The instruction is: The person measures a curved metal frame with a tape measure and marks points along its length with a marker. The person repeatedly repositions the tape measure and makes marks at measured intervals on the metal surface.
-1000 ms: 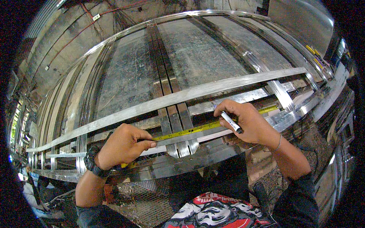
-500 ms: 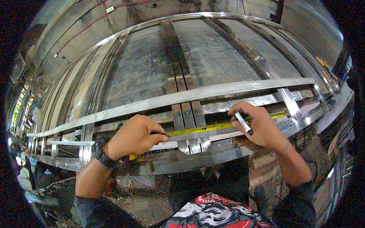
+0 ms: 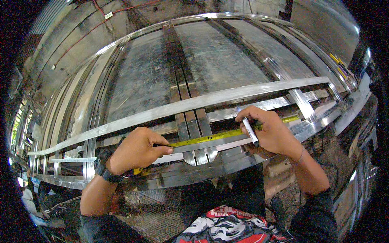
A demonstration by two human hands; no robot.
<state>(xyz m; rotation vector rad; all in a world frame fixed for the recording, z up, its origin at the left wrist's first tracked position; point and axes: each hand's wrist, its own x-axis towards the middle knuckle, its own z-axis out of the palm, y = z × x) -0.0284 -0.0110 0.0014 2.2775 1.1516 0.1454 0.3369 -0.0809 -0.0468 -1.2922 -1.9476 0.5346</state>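
A yellow tape measure point(image 3: 210, 138) is drawn out along a narrow grey metal strip point(image 3: 221, 142) near the front of a large metal frame. My left hand point(image 3: 139, 150), with a dark watch on its wrist, pinches the tape between thumb and finger. Part of a yellow object, perhaps the tape's case, shows below that hand. My right hand point(image 3: 265, 127) is closed round a white marker point(image 3: 250, 131) with a dark lower end, and sits over the tape farther right. Its fingertips are partly hidden, so whether they press on the tape I cannot tell.
A long pale metal bar point(image 3: 158, 114) lies slantwise across the frame beyond my hands. Crosswise metal tubes point(image 3: 193, 123) run under the tape. Dark sheet panels point(image 3: 223, 56) lie farther back. Yellow-handled tools point(image 3: 338, 67) rest at the far right. A shorter bar point(image 3: 73, 160) is at left.
The view has shifted slightly, so the frame appears a little farther left. The marker leans a bit more upright in my right hand. My left hand keeps its pinch on the tape.
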